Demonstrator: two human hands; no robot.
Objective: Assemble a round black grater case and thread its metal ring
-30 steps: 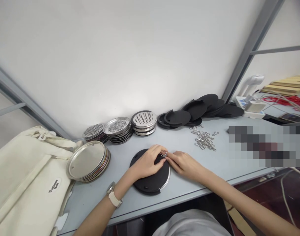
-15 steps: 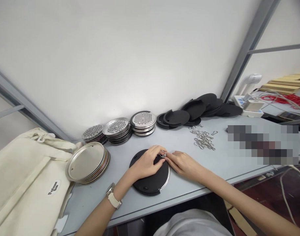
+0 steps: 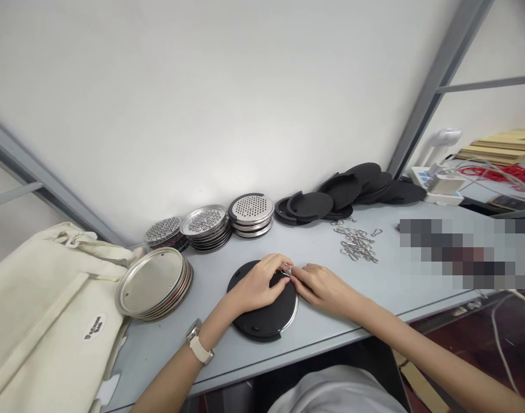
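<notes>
A round black disc (image 3: 266,320) with a silvery metal rim along its right side lies on the table in front of me. My left hand (image 3: 257,287) rests over it, thumb and fingers pinched around a small metal snap clip (image 3: 284,273) at the disc's upper right edge. From the right, my right hand (image 3: 321,285) reaches the same spot, its fingertips pressed together on the clip's end. Fingers cover most of the clip, so whether it passes through the disc cannot be seen. Loose snap clips (image 3: 357,246) lie in a pile beyond my right hand.
Stacked metal discs (image 3: 152,281) stand at left beside a cream bag (image 3: 34,321). Grater discs (image 3: 251,209) are piled along the wall, with black round covers (image 3: 311,205) heaped to their right. A power strip (image 3: 443,195) sits at the far right; a pixelated patch hides something nearby.
Both hands stay at the disc's edge with almost no movement. The whole view has shifted very slightly.
</notes>
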